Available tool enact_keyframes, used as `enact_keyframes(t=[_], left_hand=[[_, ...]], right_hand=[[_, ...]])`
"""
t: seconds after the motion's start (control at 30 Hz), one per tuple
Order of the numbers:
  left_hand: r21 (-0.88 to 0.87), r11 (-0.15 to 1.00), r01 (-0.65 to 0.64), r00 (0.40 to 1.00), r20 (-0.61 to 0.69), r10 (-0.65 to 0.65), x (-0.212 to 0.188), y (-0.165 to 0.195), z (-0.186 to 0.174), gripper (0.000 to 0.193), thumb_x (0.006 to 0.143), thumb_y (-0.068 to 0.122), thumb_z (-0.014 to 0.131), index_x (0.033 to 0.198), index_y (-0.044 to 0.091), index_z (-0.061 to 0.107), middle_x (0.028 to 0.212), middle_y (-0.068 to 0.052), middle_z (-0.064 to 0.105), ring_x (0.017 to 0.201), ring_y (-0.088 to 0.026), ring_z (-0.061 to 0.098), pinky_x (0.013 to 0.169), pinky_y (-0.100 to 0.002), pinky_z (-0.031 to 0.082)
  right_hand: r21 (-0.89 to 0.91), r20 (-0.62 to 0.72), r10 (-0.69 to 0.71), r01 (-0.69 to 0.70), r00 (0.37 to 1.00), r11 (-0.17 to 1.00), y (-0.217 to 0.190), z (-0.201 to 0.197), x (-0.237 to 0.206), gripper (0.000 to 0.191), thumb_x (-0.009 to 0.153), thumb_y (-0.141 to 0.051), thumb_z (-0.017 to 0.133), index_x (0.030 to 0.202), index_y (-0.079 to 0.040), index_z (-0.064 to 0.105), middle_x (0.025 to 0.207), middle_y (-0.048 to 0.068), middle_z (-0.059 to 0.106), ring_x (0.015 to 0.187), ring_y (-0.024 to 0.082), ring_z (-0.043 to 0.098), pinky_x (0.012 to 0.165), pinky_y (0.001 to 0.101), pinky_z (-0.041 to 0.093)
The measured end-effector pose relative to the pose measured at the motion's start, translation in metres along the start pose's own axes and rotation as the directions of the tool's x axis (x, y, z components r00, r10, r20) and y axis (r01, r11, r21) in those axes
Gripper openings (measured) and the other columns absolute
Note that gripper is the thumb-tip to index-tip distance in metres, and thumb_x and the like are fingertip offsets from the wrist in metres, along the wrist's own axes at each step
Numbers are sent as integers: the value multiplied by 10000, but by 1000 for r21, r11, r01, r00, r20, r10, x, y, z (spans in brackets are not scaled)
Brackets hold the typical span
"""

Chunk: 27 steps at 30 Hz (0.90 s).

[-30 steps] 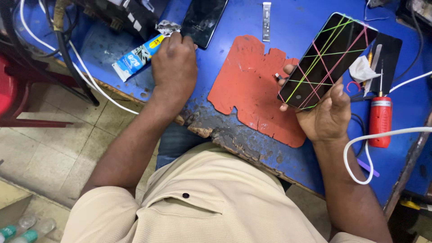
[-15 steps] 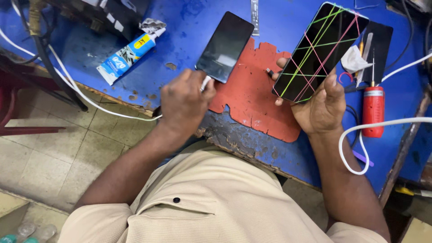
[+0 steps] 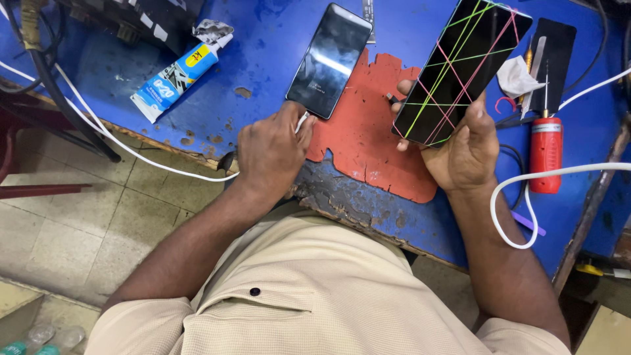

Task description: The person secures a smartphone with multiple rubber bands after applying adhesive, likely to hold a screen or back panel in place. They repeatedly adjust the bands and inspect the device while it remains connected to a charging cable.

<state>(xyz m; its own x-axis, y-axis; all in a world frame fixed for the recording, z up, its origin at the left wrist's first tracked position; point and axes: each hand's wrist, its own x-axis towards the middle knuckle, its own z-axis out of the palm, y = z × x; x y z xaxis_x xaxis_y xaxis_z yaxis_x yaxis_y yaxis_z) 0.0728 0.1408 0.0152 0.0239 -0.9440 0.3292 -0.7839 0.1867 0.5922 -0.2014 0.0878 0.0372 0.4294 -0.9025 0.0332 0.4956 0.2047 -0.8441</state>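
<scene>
From the head view, the left hand (image 3: 273, 151) pinches a white plug (image 3: 302, 122) at the near end of a dark phone (image 3: 328, 60), which lies on the blue desk (image 3: 263, 39), long axis running away and slightly right. The right hand (image 3: 463, 148) clasps a banded phone (image 3: 460, 69) tilted up-right, its top corner cut off; the plug's tip is hidden.
</scene>
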Motion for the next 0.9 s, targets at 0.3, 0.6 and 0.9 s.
enact_keyframes(t=[0.3,0.6,0.9], left_hand=[[-479,872,-98,980,105,168,0,37,-24,163,1040,54,639,1194,6,616,1042,-166,702,942,-303,707,783,-385,564],[-707,697,120,978,203,38,11,61,-19,154,985,56,736,1136,29,721,970,-57,754,807,-75,700,689,-241,563],[-672,733,104,985,170,17,16,62,-17,144,986,69,739,1121,23,721,983,-65,757,771,-61,685,646,-218,545]], right_hand=[[57,-305,-7,25,952,998,-1,25,5,499,1043,-158,511,1514,-23,416,1358,179,664,1179,234,701,977,387,621],[206,-147,68,-36,987,978,6,28,6,374,1071,-55,674,1391,21,495,1255,148,691,1069,225,722,941,371,620],[234,-141,111,-76,984,969,7,31,9,472,1043,-58,677,1456,10,458,1295,138,674,1175,224,710,1051,370,595]])
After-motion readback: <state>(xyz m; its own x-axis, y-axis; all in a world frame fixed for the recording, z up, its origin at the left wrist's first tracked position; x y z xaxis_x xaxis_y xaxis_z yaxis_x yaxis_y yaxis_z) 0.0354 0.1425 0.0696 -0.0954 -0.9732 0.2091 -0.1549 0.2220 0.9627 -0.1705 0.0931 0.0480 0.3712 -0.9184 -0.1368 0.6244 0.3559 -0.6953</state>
